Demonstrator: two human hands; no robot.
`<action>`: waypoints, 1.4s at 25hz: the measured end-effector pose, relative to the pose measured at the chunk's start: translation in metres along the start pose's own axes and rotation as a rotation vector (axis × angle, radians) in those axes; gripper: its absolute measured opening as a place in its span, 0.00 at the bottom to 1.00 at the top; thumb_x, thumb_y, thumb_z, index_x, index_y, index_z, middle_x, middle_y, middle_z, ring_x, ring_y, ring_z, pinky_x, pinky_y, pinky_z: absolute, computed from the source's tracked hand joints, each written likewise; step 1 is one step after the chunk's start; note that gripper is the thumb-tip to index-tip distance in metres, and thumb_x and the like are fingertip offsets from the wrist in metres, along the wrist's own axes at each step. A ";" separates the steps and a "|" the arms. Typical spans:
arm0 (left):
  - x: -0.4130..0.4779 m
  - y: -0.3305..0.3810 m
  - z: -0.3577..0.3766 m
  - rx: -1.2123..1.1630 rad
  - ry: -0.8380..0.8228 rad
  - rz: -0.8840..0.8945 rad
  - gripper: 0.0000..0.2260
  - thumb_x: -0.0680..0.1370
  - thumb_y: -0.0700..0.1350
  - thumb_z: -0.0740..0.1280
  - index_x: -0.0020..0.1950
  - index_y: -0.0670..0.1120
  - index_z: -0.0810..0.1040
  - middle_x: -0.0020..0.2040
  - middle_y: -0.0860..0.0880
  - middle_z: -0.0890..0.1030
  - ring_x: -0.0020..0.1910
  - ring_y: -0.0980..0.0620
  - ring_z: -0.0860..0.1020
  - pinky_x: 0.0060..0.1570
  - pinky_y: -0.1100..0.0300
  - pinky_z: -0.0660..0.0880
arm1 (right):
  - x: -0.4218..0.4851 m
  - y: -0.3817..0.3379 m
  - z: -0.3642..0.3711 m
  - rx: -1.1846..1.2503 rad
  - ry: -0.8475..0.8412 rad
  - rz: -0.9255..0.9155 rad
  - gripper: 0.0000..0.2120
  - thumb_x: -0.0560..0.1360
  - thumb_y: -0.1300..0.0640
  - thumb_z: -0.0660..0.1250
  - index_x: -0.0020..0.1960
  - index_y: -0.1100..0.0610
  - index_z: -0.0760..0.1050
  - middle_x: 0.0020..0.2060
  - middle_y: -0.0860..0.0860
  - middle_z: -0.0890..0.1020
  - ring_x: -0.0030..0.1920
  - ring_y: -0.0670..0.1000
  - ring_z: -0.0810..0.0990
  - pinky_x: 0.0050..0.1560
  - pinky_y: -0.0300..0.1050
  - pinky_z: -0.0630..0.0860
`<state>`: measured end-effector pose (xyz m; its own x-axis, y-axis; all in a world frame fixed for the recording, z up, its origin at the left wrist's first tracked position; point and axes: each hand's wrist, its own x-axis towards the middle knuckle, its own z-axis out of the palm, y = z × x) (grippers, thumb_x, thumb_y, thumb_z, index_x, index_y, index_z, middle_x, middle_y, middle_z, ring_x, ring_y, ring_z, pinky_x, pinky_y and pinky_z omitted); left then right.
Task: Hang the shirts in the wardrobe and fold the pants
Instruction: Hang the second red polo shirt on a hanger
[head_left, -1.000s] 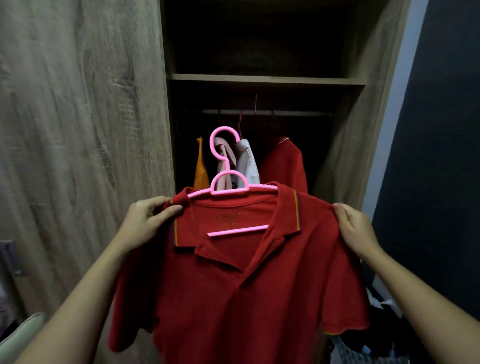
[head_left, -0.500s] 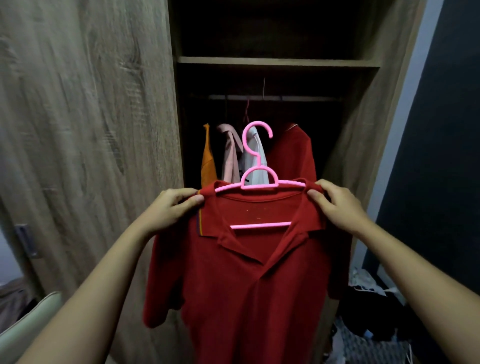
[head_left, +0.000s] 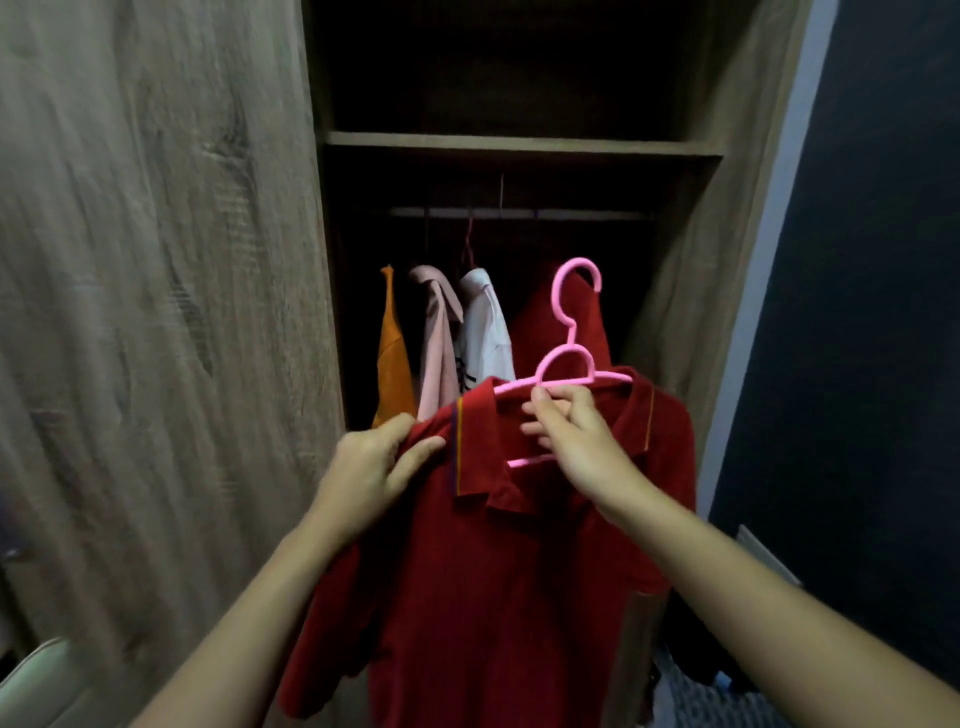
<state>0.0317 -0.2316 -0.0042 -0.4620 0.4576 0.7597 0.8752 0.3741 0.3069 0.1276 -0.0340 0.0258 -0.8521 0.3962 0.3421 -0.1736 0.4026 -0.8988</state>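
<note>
One tall wardrobe of grey-brown wood-grain board (head_left: 691, 291) fills the middle of the view, its wide door (head_left: 156, 312) swung open at the left and a dark blue wall (head_left: 883, 312) beside it on the right. Inside, a wooden shelf (head_left: 519, 143) runs across the top, and a thin metal rail (head_left: 571, 214) sits just beneath it.

A dark red short-sleeved polo shirt with a striped collar edge (head_left: 493, 597) hangs in front of the open compartment, below the level of the rail and not on it. Its body drops straight down and its collar lies open.

Four garments hang from the rail behind it, close together: an orange one (head_left: 392, 353) at the left, then a pale pink one (head_left: 439, 353), a white shirt (head_left: 485, 338) and a second red shirt (head_left: 535, 338) at the right.

The left hand (head_left: 369, 467) pinches the polo shirt's shoulder seam between thumb and curled fingers. The right hand (head_left: 576, 441) reaches into the neck opening, its fingers wrapped round the upper bar of the pink plastic hanger (head_left: 571, 340) that carries the polo shirt. The hanger's hook stands upright and free, level with the shoulders of the hanging garments and well below the rail.
</note>
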 end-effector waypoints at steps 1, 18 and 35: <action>0.002 0.009 0.008 0.082 0.006 0.046 0.23 0.75 0.63 0.56 0.37 0.44 0.71 0.27 0.47 0.75 0.27 0.50 0.76 0.27 0.57 0.69 | 0.007 -0.002 0.005 0.103 0.020 0.045 0.05 0.78 0.51 0.60 0.50 0.52 0.69 0.54 0.53 0.77 0.48 0.48 0.78 0.60 0.48 0.73; 0.107 0.055 0.110 0.129 -0.051 -0.209 0.13 0.78 0.55 0.58 0.57 0.52 0.76 0.49 0.50 0.83 0.51 0.43 0.79 0.47 0.52 0.73 | 0.093 0.015 -0.094 -0.444 0.314 0.347 0.32 0.56 0.52 0.77 0.57 0.59 0.73 0.50 0.56 0.81 0.52 0.57 0.80 0.54 0.50 0.77; 0.317 -0.002 0.292 0.190 -0.264 -0.232 0.22 0.79 0.60 0.53 0.73 0.59 0.58 0.78 0.46 0.40 0.72 0.34 0.55 0.62 0.40 0.66 | 0.214 0.031 -0.194 -0.954 0.257 -0.085 0.20 0.72 0.63 0.64 0.64 0.55 0.71 0.54 0.54 0.81 0.56 0.55 0.78 0.56 0.50 0.75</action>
<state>-0.1583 0.1488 0.0686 -0.6869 0.5259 0.5015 0.7126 0.6229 0.3228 0.0357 0.2232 0.1242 -0.7024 0.4564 0.5461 0.3371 0.8891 -0.3095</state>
